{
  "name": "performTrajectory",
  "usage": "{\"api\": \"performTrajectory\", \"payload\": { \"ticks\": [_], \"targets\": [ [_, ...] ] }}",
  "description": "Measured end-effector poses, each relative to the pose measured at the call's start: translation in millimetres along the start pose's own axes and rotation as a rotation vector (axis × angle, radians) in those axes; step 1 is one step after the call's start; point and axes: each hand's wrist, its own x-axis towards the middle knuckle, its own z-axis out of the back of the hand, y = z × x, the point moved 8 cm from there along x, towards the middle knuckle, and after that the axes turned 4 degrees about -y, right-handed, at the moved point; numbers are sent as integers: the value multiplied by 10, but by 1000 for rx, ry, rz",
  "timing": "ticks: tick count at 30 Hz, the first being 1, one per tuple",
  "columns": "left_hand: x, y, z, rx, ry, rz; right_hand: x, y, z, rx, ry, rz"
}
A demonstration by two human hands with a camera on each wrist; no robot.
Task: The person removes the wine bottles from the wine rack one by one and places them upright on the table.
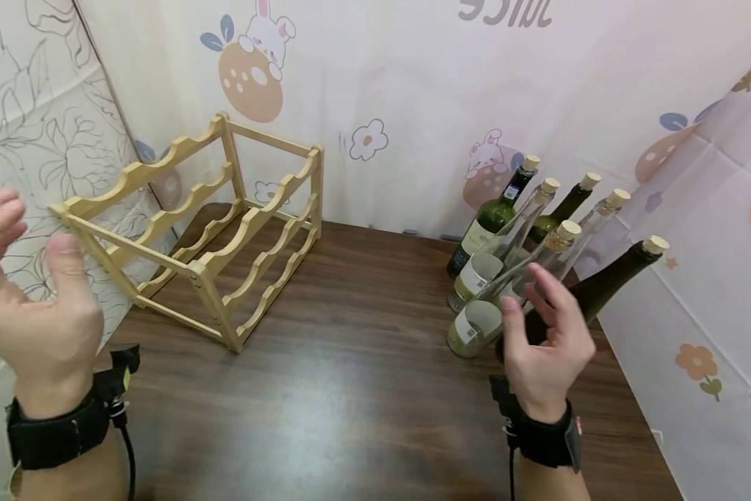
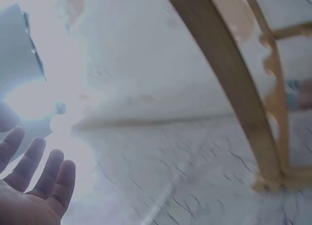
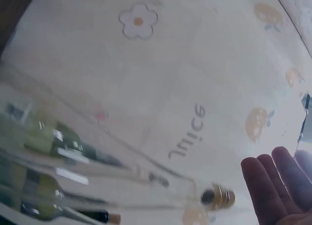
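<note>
My left hand [image 1: 43, 313] is raised at the left edge, thumb apart from the fingers, holding nothing. Beyond it stands a wooden wine rack [image 1: 209, 278] with wavy rails; the left wrist view shows its pale wooden frame [image 2: 226, 74] close by. On the right, my right hand [image 1: 553, 348] hovers before a group of corked bottles, fingers loosely bent and gripping nothing. Nearest to it are a dark wine bottle [image 1: 613, 282] and a clear bottle [image 1: 472, 327]. Behind these stands a green bottle [image 1: 491, 219] with a pale label. A clear bottle's cork [image 3: 224, 198] lies below the fingers [image 3: 263, 186] in the right wrist view.
The bottles stand close together near the back right of the brown wooden table [image 1: 325, 390]. A printed curtain [image 1: 406, 90] hangs behind, with another patterned cloth [image 1: 713, 278] along the right side. Each wrist wears a black strap [image 1: 58, 431] with a cable.
</note>
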Motion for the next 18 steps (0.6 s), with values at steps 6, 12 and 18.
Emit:
{"api": "performTrajectory", "payload": {
  "ticks": [6, 12, 18],
  "targets": [
    [-292, -356, -306, -145, 52, -171, -277, -106, -320, -60, 228, 44],
    [-785, -517, -790, -232, 398, -271, -563, -289, -660, -122, 458, -17],
    [-1344, -394, -1182, -188, 685, -284, -819, -461, -835, -179, 588, -77]
  ]
}}
